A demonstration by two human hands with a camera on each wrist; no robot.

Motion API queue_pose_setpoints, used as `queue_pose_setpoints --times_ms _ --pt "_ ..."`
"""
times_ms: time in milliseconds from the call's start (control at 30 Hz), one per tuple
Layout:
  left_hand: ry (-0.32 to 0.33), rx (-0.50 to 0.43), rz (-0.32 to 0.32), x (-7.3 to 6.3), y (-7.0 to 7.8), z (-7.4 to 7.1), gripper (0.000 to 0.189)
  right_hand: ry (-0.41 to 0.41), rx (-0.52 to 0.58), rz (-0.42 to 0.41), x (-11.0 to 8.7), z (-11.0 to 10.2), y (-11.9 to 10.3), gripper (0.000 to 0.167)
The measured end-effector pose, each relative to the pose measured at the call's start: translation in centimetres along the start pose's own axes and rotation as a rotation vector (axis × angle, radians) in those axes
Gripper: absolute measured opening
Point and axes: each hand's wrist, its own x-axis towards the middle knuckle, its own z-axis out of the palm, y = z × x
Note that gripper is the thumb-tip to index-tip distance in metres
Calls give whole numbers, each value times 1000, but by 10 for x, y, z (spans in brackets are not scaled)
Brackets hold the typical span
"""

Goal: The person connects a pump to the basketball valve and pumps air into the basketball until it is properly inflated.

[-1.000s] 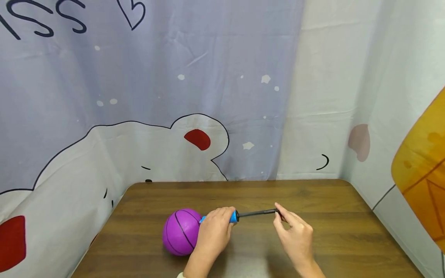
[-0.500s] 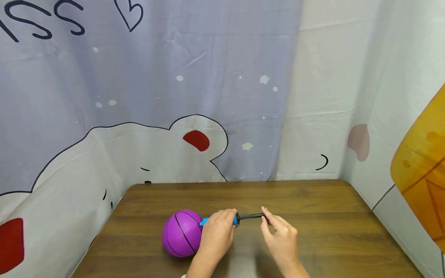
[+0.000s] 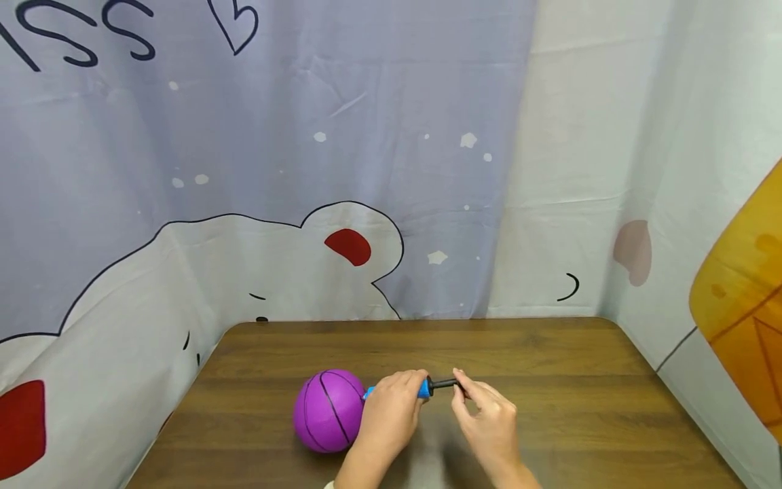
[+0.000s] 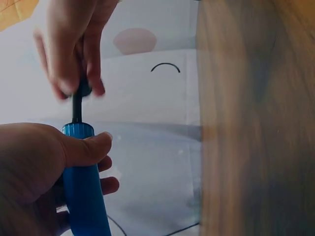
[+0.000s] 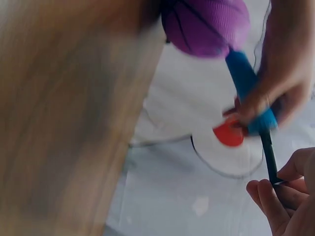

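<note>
A purple ball [image 3: 330, 411] with black lines is at the left, joined to the tip of a blue hand pump [image 4: 86, 196]. My left hand [image 3: 391, 415] grips the pump's blue barrel, fingers wrapped round it with the thumb along its side in the left wrist view. Out of the barrel's right end comes a black rod [image 3: 444, 384]. At the rod's far end, my right hand [image 3: 489, 424] pinches the black handle between thumb and fingers. In the right wrist view the pump's nozzle end meets the ball [image 5: 209, 24]; the needle itself is too small to make out.
Beneath the hands lies a brown wooden table [image 3: 550, 353]. A printed curtain [image 3: 293, 136] with cartoon shapes hangs behind it and along both sides.
My right hand has moved left toward my left hand, so less of the black rod shows. The ball, pump and left hand have shifted slightly right.
</note>
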Motion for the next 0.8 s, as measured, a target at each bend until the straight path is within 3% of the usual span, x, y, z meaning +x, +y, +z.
queue_pose_setpoints --times_ms 167,333,567,800 --pt "0 3 -18 0 -9 -5 38 68 -75 -33 14 -18 15 30" --pt "-7 -2 -40 2 -12 -10 38 80 -100 -23 20 -26 18 31" --pt "17 29 -40 2 -6 -7 47 76 -76 -37 12 -7 4 30" --pt "31 46 14 0 4 0 42 -36 16 -16 -6 11 -10 29"
